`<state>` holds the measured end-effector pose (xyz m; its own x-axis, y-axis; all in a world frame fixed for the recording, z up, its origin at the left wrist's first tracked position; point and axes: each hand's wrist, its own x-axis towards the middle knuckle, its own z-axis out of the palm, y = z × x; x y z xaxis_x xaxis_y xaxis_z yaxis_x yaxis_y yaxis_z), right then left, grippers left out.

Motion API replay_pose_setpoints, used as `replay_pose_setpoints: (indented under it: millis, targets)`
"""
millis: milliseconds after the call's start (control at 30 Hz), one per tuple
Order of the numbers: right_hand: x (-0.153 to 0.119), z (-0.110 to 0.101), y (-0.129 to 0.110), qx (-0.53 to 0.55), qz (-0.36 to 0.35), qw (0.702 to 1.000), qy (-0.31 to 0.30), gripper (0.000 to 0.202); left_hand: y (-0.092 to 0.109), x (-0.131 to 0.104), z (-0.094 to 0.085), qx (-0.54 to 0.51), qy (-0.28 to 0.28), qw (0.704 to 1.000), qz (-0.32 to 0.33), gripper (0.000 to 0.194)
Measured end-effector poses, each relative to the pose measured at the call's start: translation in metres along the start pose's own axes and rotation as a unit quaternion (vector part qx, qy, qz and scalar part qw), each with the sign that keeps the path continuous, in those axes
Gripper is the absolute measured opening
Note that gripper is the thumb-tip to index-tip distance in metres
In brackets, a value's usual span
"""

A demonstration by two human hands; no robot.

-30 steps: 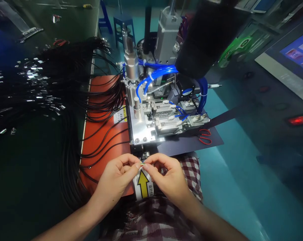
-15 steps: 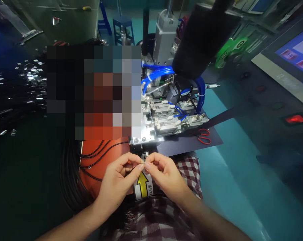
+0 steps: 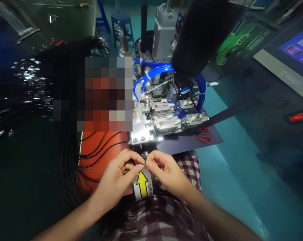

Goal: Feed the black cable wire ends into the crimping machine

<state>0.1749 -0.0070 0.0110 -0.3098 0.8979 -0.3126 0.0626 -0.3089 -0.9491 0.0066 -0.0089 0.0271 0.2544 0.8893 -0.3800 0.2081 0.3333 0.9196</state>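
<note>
My left hand (image 3: 120, 175) and my right hand (image 3: 167, 172) meet fingertip to fingertip in front of my lap. Each one pinches with thumb and forefinger. Between the tips shows a tiny thin piece, too small to name and mostly covered by the fingers. Just beyond the fingertips is a small metal and black fitting (image 3: 145, 154) at the machine's front edge. Below them lies a white label with a yellow arrow (image 3: 142, 188). Left of my hands, thin black cables (image 3: 91, 155) run across an orange surface (image 3: 104, 147).
A machine with metal slides (image 3: 166, 125) and blue air hoses (image 3: 158, 72) stands ahead. Red-handled scissors (image 3: 204, 135) lie at its right. A thick bundle of black cables (image 3: 67, 174) hangs at the left. A dark cylinder (image 3: 199, 36) juts in overhead; a screen (image 3: 298, 50) is at right.
The pinched fingertips stay together, with only slight finger movement; the tiny piece shows a little more now. The view has shifted slightly.
</note>
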Motion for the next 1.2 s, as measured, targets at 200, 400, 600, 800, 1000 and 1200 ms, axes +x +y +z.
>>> replay_pose_setpoints:
  millis: [200, 400, 600, 800, 1000, 1200]
  targets:
    - [0.019, -0.016, 0.006, -0.004, 0.031, 0.999, 0.012, 0.014, -0.01, 0.006, -0.008, 0.255, 0.072, 0.954, 0.14, 0.014]
    - [0.029, -0.019, 0.015, 0.014, 0.057, 0.998, -0.005, 0.016, -0.018, 0.01, -0.009, 0.338, 0.052, 0.918, 0.2, 0.03]
    - [0.031, -0.022, 0.018, 0.007, 0.061, 0.998, -0.008, 0.018, -0.025, 0.009, -0.009, 0.386, 0.039, 0.89, 0.241, 0.035]
    - [0.03, -0.024, 0.015, 0.011, 0.071, 0.997, -0.007, 0.016, -0.028, 0.01, -0.008, 0.406, 0.042, 0.873, 0.267, 0.037]
    - [0.03, -0.023, 0.015, 0.018, 0.072, 0.997, -0.012, 0.016, -0.027, 0.011, -0.007, 0.422, 0.044, 0.863, 0.274, 0.037]
    - [0.031, -0.022, 0.015, 0.008, 0.072, 0.997, -0.009, 0.015, -0.027, 0.01, -0.008, 0.431, 0.041, 0.858, 0.277, 0.036]
